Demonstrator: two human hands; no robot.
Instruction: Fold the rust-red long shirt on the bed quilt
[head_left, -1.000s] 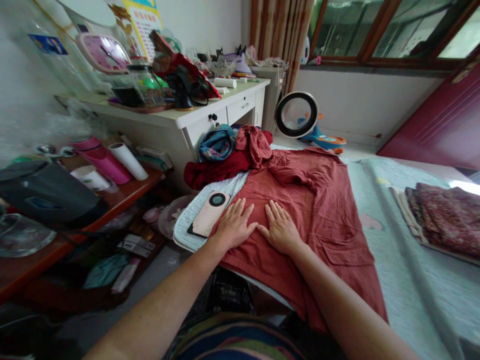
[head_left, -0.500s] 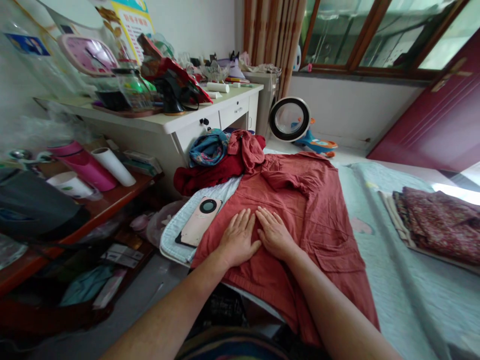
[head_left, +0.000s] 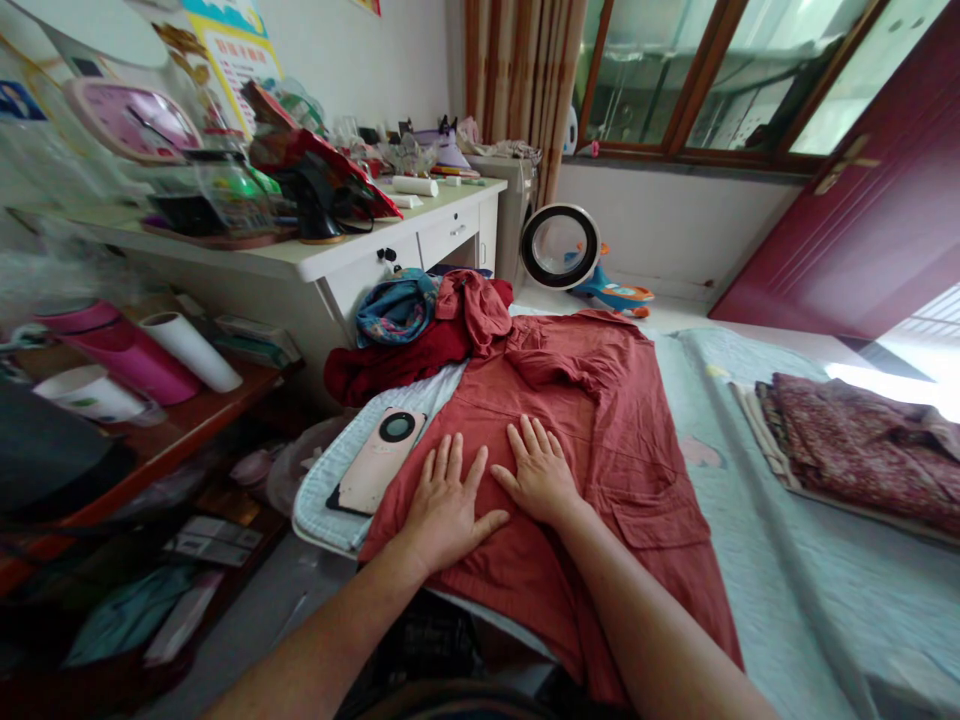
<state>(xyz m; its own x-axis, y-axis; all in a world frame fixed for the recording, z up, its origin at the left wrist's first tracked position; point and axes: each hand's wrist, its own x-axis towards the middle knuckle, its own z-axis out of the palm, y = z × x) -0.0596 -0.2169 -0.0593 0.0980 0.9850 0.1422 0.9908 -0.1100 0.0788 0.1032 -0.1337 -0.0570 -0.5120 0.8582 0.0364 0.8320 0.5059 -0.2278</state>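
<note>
A rust-red jacket point(head_left: 652, 450) lies spread out, with creases and a flap pocket on its right side. My left hand point(head_left: 450, 505) rests flat on its left part, fingers stretched and thumb pointing right. Beside it, my right hand point(head_left: 538, 470) presses flat on the cloth with its fingers spread. A gap of cloth shows between the two hands. Left of the jacket, a pinkish phone point(head_left: 379, 460) with a round black camera lies on a light quilted pad point(head_left: 319, 500).
Crumpled dark red cloth point(head_left: 390, 365) and a blue patterned cloth point(head_left: 397, 305) lie beyond the phone. Folded floral clothes point(head_left: 862, 440) sit on the pale bedcover point(head_left: 765, 560) to the right. A cluttered white desk point(head_left: 315, 262) and a brown shelf point(head_left: 217, 405) stand at left.
My hands have slid apart, the left one toward the left, and their fingers have spread wider. The whole view has shifted slightly; the jacket stays spread out.
</note>
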